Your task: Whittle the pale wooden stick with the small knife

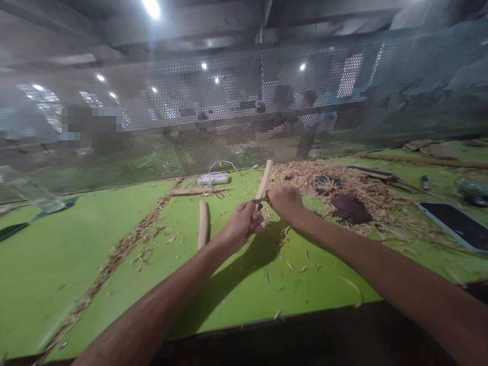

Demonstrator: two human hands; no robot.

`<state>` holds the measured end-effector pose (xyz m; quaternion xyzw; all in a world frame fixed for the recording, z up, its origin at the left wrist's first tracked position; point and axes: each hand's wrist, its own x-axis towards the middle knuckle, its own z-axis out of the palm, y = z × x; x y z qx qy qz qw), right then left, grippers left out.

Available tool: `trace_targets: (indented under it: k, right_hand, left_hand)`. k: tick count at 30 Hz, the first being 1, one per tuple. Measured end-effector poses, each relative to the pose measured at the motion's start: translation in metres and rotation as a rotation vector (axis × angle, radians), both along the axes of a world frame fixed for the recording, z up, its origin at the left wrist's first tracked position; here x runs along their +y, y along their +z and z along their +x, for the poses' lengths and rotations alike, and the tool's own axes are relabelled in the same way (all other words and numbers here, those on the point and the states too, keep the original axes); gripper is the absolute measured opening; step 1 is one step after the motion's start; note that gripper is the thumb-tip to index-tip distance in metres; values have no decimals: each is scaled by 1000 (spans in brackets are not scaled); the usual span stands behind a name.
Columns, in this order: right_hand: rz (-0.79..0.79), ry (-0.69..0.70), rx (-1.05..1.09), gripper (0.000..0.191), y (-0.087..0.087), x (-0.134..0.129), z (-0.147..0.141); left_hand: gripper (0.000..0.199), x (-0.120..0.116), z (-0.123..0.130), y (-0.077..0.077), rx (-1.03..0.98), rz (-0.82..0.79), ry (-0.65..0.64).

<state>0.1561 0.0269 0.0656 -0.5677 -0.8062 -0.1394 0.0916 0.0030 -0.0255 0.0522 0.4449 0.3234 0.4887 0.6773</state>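
Observation:
My left hand (244, 221) is closed around the lower end of a pale wooden stick (264, 178), which tilts up and away from me. My right hand (285, 202) is closed on a small knife (258, 201), most of its handle hidden in the fist. The blade lies across the stick just above my left fingers. A second, slightly curved wooden stick (203, 223) lies on the green table (236, 295) to the left of my left hand. Curled wood shavings (284, 239) are scattered below both hands.
A heap of shavings (366, 190) with dark sandpaper-like pieces (351, 208) spreads at right, near a phone (457, 226). A white power strip (213, 178) and a thin wooden strip (198, 191) lie at the back. A perforated screen (229, 122) borders the table; people are beyond it.

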Motion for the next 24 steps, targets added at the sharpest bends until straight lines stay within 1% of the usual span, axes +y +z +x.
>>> trace_targets:
  k: [6,10,13,16,20,24]
  right_hand:
    - [-25,-48,-43,36,-1,9,2]
    - [-45,-112,-25,33,2,21,11]
    - [-57,-137,-13,35,1,24,17]
    - [-74,-118,-15,35,-3,19,13]
    - [-106,-44,-43,38,-9,8,-1]
    - [-87,-13,-52,39,-11,7,-5]
  left_hand:
    - [26,4,1,-9,17,-1,8]
    - [31,0,2,-7,50,-45,-21]
    - [32,-3,3,-4,69,-55,-50]
    - [32,-4,4,-2,47,-72,-18]
    - [28,0,4,-2,20,-115,43]
    - [29,3,2,-2,2,-84,39]
